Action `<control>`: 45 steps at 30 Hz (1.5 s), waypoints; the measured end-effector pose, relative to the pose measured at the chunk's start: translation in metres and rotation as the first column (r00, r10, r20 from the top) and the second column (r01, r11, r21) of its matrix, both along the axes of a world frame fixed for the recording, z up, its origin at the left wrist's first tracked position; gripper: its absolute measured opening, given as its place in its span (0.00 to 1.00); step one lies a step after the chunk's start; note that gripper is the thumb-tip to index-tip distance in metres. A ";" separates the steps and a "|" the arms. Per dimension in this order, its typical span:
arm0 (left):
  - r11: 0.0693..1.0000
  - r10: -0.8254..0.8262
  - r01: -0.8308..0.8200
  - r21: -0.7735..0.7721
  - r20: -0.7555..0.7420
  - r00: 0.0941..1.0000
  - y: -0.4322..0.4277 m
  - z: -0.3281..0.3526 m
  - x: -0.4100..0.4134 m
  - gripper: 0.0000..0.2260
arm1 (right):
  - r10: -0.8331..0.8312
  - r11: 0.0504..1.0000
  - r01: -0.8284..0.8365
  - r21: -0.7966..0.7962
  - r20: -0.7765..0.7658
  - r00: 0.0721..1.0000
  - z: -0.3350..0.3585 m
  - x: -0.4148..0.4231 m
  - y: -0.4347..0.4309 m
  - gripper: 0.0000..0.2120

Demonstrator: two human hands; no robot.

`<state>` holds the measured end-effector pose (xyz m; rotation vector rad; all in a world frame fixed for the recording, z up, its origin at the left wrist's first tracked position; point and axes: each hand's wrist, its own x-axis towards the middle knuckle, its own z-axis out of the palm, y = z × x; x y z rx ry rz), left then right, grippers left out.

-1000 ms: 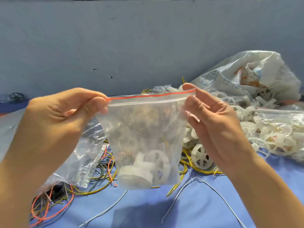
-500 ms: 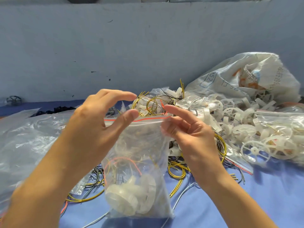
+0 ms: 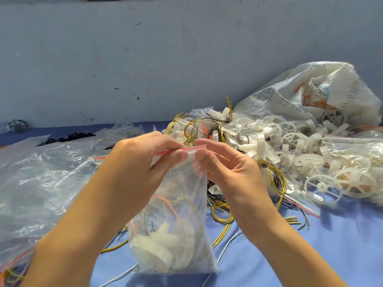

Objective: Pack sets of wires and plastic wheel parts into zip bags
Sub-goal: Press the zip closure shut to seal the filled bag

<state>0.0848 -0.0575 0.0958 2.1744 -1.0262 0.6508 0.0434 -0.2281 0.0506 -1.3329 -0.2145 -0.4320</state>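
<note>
- The left hand [image 3: 143, 164] and right hand [image 3: 230, 172] pinch the zip bag [image 3: 182, 206] by its red-striped top.
- Behind it, loose wheel parts [image 3: 290, 146], yellow wires [image 3: 276, 179] and a woven sack [image 3: 310, 94] crowd the tabletop's [image 3: 310, 245] right edge.

Single head-worn wide-angle view, aimed forward and down.
The camera looks from just above the person's forearms, which enter from the bottom corners, and sits close to the left hand [image 3: 141, 162] and right hand [image 3: 230, 170] pinching a zip bag [image 3: 186, 195] at mid-frame. Beyond them it faces across the blue table [image 3: 331, 245] to a grey wall [image 3: 145, 59], whose top edge lies along the frame's top.
</note>
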 end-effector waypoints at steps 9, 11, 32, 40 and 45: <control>1.000 0.013 -0.012 0.015 -0.046 0.999 -0.005 0.000 -0.004 0.11 | -0.052 0.999 0.052 0.005 0.053 0.997 -0.002 -0.001 0.003 0.08; 0.999 0.027 -0.026 0.034 -0.048 0.998 -0.008 -0.001 -0.005 0.12 | -0.058 0.998 0.058 0.005 0.080 0.995 -0.002 0.000 0.004 0.07; 0.977 0.178 -0.177 0.115 -0.002 0.984 0.022 0.002 0.009 0.04 | -0.183 0.982 0.181 0.052 0.029 0.983 -0.003 0.000 -0.011 0.10; 0.988 0.119 -0.139 -0.065 -0.249 0.961 0.044 -0.007 0.024 0.07 | -0.264 0.953 0.266 0.143 -0.033 0.964 -0.005 0.003 -0.030 0.08; 0.886 -0.260 -0.010 -0.463 -0.516 0.816 0.025 -0.026 0.029 0.10 | 0.101 0.854 -0.109 0.508 0.044 0.994 0.002 0.003 -0.022 0.18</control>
